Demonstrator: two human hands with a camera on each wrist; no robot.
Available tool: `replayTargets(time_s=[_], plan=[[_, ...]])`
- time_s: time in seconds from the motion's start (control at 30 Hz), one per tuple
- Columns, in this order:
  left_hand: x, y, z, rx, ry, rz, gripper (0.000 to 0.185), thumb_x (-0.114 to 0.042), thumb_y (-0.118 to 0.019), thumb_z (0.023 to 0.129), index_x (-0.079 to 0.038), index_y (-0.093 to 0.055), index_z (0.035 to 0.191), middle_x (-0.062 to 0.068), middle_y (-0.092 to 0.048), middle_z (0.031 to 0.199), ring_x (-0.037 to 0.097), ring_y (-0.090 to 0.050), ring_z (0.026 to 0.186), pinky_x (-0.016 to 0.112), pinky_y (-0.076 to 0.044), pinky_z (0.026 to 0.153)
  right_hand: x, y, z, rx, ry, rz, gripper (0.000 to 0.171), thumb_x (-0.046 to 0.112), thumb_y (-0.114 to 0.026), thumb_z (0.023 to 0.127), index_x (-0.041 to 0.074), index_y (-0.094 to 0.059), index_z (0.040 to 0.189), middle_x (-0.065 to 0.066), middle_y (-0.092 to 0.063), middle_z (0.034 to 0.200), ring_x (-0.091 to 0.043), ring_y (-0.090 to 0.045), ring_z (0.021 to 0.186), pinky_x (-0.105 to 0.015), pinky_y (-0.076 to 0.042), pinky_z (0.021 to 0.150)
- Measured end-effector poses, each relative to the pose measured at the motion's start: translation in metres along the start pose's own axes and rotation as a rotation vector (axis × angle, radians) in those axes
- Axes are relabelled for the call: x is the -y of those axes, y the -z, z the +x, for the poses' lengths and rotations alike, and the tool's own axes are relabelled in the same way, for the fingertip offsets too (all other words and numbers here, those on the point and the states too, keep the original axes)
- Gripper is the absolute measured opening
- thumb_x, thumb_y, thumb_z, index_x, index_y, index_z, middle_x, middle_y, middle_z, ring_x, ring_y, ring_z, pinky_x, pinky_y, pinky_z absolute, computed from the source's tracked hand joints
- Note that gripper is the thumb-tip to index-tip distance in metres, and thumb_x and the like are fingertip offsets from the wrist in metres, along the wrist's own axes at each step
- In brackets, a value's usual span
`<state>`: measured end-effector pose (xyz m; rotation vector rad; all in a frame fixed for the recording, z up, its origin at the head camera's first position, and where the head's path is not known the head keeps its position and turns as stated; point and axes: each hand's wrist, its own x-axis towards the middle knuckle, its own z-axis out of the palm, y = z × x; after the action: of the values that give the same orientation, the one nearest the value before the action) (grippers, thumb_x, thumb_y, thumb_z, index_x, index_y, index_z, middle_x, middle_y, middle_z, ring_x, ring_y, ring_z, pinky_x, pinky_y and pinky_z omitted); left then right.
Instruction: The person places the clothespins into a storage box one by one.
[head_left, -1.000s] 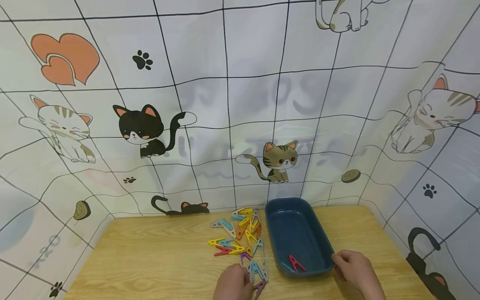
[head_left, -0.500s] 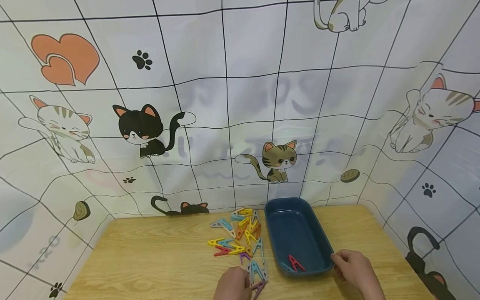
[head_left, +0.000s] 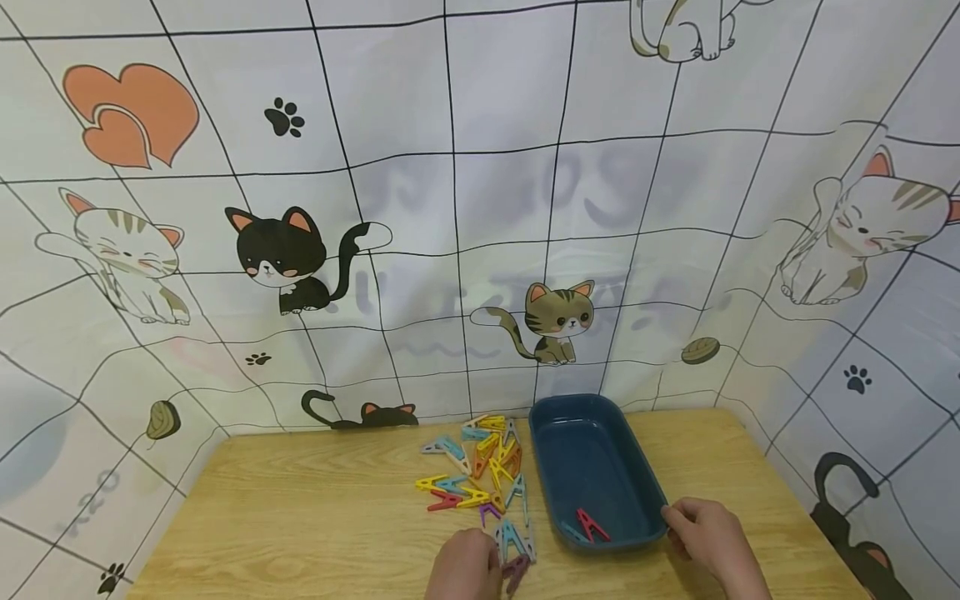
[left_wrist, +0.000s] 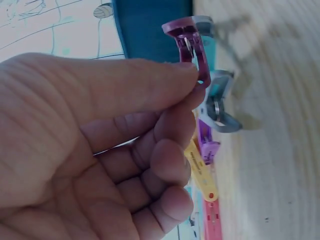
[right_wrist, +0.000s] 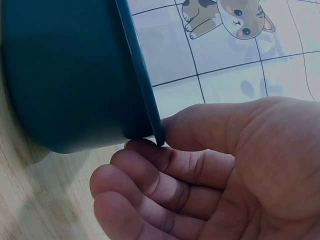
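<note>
In the left wrist view my left hand (left_wrist: 145, 110) pinches a dark purple clothespin (left_wrist: 192, 40) between thumb and index finger, its other fingers curled below. Grey and light blue clothespins (head_left: 512, 537) lie right by that hand in the head view. My right hand (right_wrist: 200, 165) grips the rim of a dark blue plastic basin (right_wrist: 65, 75) at its near right corner, thumb on the outer edge and fingers underneath. Inside the basin's near end are a red clothespin (head_left: 592, 527) and a blue one (head_left: 574, 533).
A loose pile of yellow, orange, blue and red clothespins (head_left: 476, 497) spreads left of the basin on the wooden tabletop (head_left: 315, 508). Behind and on both sides hangs a white grid-patterned sheet (head_left: 420, 208) with printed cats.
The purple clothespin has turned slightly in my left hand's pinch, with the hand almost in place. My right hand and the basin have stayed put.
</note>
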<state>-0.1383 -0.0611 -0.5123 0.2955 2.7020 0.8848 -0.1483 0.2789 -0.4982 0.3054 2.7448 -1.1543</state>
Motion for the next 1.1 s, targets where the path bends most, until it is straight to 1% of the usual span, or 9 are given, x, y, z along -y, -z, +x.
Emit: replayTargets(time_s=[0.17, 0.3, 0.43, 0.53, 0.63, 0.8, 1.0, 1.1], plan=[[-0.003, 0.004, -0.002, -0.048, -0.059, 0.042, 0.023, -0.002, -0.074, 0.083, -0.011, -0.068, 0.062, -0.006, -0.055, 0.063, 0.010, -0.054, 0.059, 0.030, -0.048, 0.059, 0.000, 0.000, 0.000, 0.000, -0.003, 0.007, 0.029, 0.018, -0.057, 0.103, 0.006, -0.067, 0.079, 0.000, -0.061, 0.066, -0.018, -0.056, 0.062, -0.034, -0.043, 0.060], [-0.006, 0.005, -0.003, -0.104, -0.114, 0.007, 0.023, -0.004, -0.074, 0.085, -0.012, -0.065, 0.065, -0.007, -0.052, 0.066, 0.007, -0.049, 0.060, 0.028, -0.045, 0.058, 0.000, 0.000, 0.000, 0.000, -0.001, 0.008, 0.030, 0.018, -0.057, 0.103, 0.006, -0.066, 0.078, 0.000, -0.061, 0.065, -0.018, -0.055, 0.061, -0.034, -0.043, 0.060], [-0.010, 0.005, -0.005, -0.192, -0.189, -0.041, 0.026, -0.005, -0.076, 0.086, -0.014, -0.061, 0.067, -0.009, -0.050, 0.068, 0.003, -0.046, 0.061, 0.026, -0.041, 0.056, 0.001, 0.000, 0.000, -0.002, 0.000, 0.014, 0.029, 0.017, -0.058, 0.103, 0.005, -0.066, 0.078, 0.000, -0.062, 0.066, -0.018, -0.056, 0.062, -0.034, -0.044, 0.060], [-0.015, 0.003, -0.006, -0.248, -0.227, -0.068, 0.026, -0.006, -0.077, 0.086, -0.015, -0.060, 0.068, -0.011, -0.048, 0.069, 0.001, -0.044, 0.063, 0.024, -0.040, 0.057, 0.001, 0.000, 0.000, 0.001, -0.004, 0.016, 0.029, 0.017, -0.058, 0.103, 0.005, -0.066, 0.078, 0.000, -0.062, 0.067, -0.018, -0.057, 0.062, -0.034, -0.045, 0.060], [-0.022, 0.000, -0.007, -0.274, -0.235, -0.105, 0.024, -0.007, -0.076, 0.087, -0.015, -0.061, 0.071, -0.012, -0.047, 0.071, 0.000, -0.043, 0.065, 0.024, -0.040, 0.058, 0.001, 0.001, 0.000, 0.009, -0.011, 0.017, 0.029, 0.017, -0.057, 0.103, 0.005, -0.066, 0.079, -0.001, -0.062, 0.067, -0.018, -0.057, 0.063, -0.035, -0.044, 0.060], [-0.032, -0.006, -0.005, -0.255, -0.208, -0.181, 0.022, -0.011, -0.076, 0.090, -0.015, -0.062, 0.075, -0.011, -0.046, 0.073, 0.000, -0.041, 0.066, 0.023, -0.038, 0.058, 0.002, 0.000, 0.000, 0.011, -0.011, 0.012, 0.029, 0.018, -0.058, 0.103, 0.005, -0.067, 0.079, -0.001, -0.062, 0.067, -0.018, -0.056, 0.063, -0.034, -0.044, 0.061], [-0.043, -0.014, 0.001, -0.293, -0.231, -0.162, 0.025, -0.011, -0.078, 0.089, -0.015, -0.061, 0.072, -0.012, -0.046, 0.069, -0.001, -0.039, 0.062, 0.022, -0.037, 0.056, 0.000, 0.000, 0.000, 0.011, -0.003, 0.001, 0.028, 0.018, -0.058, 0.103, 0.006, -0.066, 0.079, 0.000, -0.062, 0.067, -0.018, -0.055, 0.063, -0.034, -0.043, 0.061], [-0.050, -0.017, 0.005, -0.293, -0.229, -0.165, 0.024, -0.011, -0.078, 0.089, -0.015, -0.062, 0.072, -0.012, -0.045, 0.070, 0.000, -0.039, 0.062, 0.023, -0.036, 0.056, -0.001, 0.000, 0.000, 0.014, 0.000, -0.002, 0.028, 0.018, -0.058, 0.103, 0.006, -0.067, 0.080, 0.000, -0.062, 0.068, -0.018, -0.056, 0.063, -0.035, -0.044, 0.061]])
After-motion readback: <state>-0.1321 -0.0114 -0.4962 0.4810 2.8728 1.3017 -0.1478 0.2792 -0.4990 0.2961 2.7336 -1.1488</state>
